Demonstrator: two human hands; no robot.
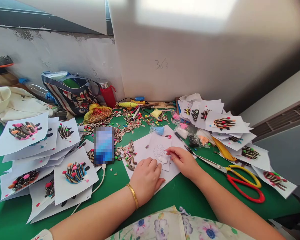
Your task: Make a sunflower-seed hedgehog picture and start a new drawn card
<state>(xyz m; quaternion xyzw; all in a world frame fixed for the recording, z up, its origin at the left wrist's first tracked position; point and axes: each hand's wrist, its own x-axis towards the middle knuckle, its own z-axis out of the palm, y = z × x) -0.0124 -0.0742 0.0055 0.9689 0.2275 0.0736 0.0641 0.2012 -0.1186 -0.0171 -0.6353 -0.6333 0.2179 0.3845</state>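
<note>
My left hand [146,178] rests on a white sheet [140,146] on the green table, fingers curled down and holding the paper flat; a gold bangle sits on its wrist. My right hand [183,160] lies on a smaller white card [160,148] that bears a pencilled hedgehog outline. Its fingertips are pressed together at a small lump of white clay [163,159] on the card. A heap of striped sunflower seeds [127,155] lies just left of the card.
Stacks of finished seed-hedgehog cards lie at the left [72,173] and right [225,124]. Red-and-yellow scissors [240,181] lie to the right. A phone [104,145] on a cable, a red bottle [108,94], a striped bag [70,91] and scattered seeds and clay bits crowd the back.
</note>
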